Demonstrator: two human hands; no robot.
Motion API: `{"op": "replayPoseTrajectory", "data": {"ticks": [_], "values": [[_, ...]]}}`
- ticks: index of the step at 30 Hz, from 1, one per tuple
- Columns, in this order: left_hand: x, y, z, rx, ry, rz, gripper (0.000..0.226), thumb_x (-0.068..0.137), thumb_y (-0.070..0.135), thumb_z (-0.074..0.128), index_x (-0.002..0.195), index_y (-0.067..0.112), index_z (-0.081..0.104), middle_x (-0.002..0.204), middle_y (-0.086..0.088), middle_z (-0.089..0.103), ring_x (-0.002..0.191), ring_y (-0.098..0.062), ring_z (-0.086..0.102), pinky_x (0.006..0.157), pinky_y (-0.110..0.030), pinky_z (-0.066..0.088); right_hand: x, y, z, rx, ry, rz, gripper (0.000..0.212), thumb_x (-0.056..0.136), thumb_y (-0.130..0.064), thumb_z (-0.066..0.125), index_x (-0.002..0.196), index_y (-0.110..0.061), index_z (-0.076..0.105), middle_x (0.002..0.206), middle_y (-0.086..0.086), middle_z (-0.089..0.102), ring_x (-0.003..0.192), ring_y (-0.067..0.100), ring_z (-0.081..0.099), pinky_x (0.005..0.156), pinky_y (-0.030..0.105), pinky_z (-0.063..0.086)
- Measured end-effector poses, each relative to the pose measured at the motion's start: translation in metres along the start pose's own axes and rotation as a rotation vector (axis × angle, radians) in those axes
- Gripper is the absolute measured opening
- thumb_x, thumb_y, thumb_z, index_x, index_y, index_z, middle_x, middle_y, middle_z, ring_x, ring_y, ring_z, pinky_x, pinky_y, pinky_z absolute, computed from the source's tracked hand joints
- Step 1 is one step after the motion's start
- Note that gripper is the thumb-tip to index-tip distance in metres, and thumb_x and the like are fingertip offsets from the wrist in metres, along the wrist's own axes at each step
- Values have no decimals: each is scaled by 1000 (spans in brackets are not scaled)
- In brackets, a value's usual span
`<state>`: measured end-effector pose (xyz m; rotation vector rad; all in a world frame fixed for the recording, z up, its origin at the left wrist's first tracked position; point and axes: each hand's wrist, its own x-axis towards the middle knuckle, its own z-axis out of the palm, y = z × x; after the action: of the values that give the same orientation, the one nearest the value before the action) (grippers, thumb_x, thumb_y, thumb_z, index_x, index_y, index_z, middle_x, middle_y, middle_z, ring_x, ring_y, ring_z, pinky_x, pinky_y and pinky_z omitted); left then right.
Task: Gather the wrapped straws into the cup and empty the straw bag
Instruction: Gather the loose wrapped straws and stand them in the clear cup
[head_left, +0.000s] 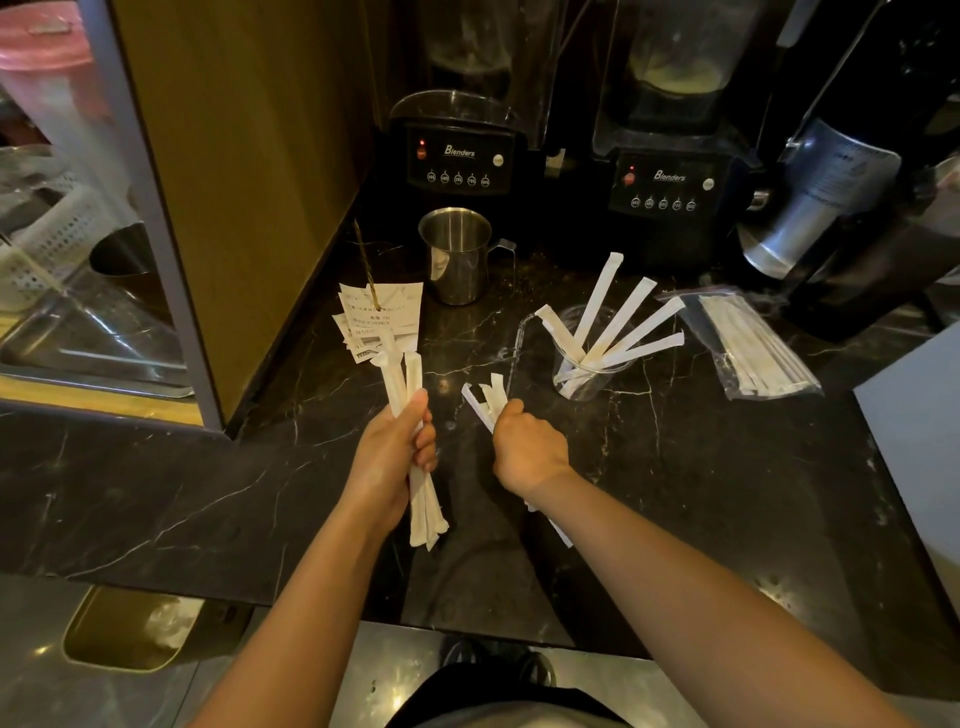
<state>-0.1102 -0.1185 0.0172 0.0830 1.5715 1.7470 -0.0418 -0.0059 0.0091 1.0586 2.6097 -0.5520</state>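
Left hand (396, 451): fist closed around a bundle of wrapped straws (422, 499).
Right hand (524, 448): gripping a second bundle (485, 397).
Clear cup (587, 364): right, holding straws.
Straw bag (753, 340): far right.
Steel pitcher (457, 254): far.

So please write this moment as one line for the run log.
left hand: holds straws | right hand: holds straws | cup: some straws in | bag: not empty

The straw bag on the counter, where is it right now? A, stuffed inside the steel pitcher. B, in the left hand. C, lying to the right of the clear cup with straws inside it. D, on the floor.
C: the straw bag lies flat on the counter, right of the clear cup, with wrapped straws showing through it; neither the left hand nor the right hand touches it.
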Motion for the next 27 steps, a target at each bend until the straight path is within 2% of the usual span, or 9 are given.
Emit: {"op": "replayPoseTrajectory", "data": {"ticks": [7, 11, 15, 18, 20, 22, 24, 27], "values": [[1, -4, 11, -6, -11, -22, 19, 91, 29, 45, 76, 19, 48, 42, 7, 37, 40, -5, 33, 51, -22, 31, 0, 13, -6, -42, -39, 12, 31, 91, -4, 44, 121, 0, 49, 125, 18, 57, 116, 34, 55, 91, 40, 47], [2, -7, 18, -18, -10, -43, 22, 91, 29, 46, 71, 18, 46, 42, 8, 35, 41, -5, 31, 48, -21, 30, -2, 20, -11, -41, -75, 20, 33, 92, -5, 42, 123, -1, 48, 126, 18, 56, 116, 35, 55, 92, 41, 47], [5, -8, 23, -51, 2, -52, 24, 90, 29, 47, 69, 18, 44, 40, 7, 36, 39, -5, 32, 47, -20, 30, -5, 23, -23, 79, -86, 29, 31, 92, -9, 42, 122, -1, 44, 124, 21, 56, 113, 38, 56, 92, 44, 47], [7, -6, 24, -90, 9, -57, 23, 90, 29, 48, 70, 17, 46, 41, 7, 36, 40, -6, 32, 48, -21, 30, -8, 23, -32, 260, -32, -56, 27, 95, -16, 37, 117, -2, 45, 122, 20, 55, 111, 36, 56, 90, 44, 47], [8, -5, 26, -132, -18, -42, 21, 88, 30, 51, 72, 16, 49, 42, 7, 36, 39, -5, 32, 47, -20, 31, -10, 21, -37, 456, 5, -148, 20, 96, -20, 34, 108, -7, 46, 105, 16, 56, 92, 21, 59, 75, 33, 49], [8, -4, 28, -194, -69, -1, 22, 80, 36, 58, 75, 15, 51, 42, 8, 35, 38, -5, 32, 43, -18, 31, -17, 16, -42, 670, 20, -211, 13, 96, -21, 33, 96, -11, 42, 80, 3, 49, 64, 8, 45, 59, 23, 38], [7, -1, 30, -249, -148, 55, 31, 69, 43, 65, 78, 15, 55, 43, 8, 37, 39, -4, 33, 43, -17, 33, -25, 9, -45, 797, 23, -249, 18, 96, -20, 34, 95, -8, 46, 68, -4, 45, 58, 8, 42, 56, 22, 35], [4, 4, 35, -266, -283, 126, 35, 69, 46, 61, 79, 13, 56, 48, 4, 46, 48, -8, 46, 54, -22, 46, -36, -1, -46, 888, 18, -286, 19, 95, -19, 36, 87, -13, 53, 65, -7, 51, 54, 0, 52, 55, 15, 38]]}}
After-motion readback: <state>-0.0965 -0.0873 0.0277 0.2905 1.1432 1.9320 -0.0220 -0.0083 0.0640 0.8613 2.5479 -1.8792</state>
